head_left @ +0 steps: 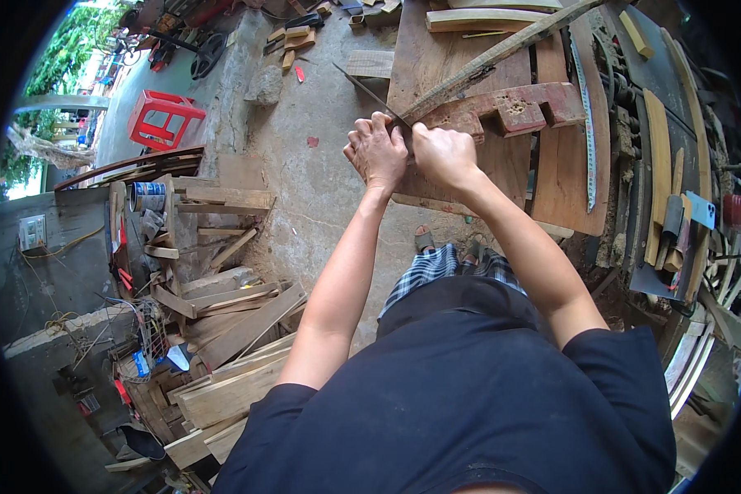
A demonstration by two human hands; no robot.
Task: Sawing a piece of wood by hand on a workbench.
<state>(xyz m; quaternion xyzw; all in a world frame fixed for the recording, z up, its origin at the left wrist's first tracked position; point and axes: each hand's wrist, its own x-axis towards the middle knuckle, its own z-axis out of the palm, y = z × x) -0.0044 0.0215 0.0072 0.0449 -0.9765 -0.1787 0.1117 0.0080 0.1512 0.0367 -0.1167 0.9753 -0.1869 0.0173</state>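
Observation:
A thin dark blade-like strip [369,92] slants from far left down to the gap between my hands; its kind and near end are hidden. My right hand [446,155] is closed in a fist at that near end. Close beside it, my left hand [376,154] has curled fingers, and what they grip is covered. A long rough wooden stick [502,56] runs from just beyond my right hand to the far right. Under it lies a notched wooden block [525,111] with worn reddish paint, on a broad brown wooden board [420,58].
A pale measuring tape [585,123] stretches along the boards at right. Timber strips and a light blue phone-like slab [701,210] lie farther right. Scrap planks [235,391] pile up at left, a red plastic stool [165,119] lies on the far-left floor, and small offcuts [298,39] are scattered beyond.

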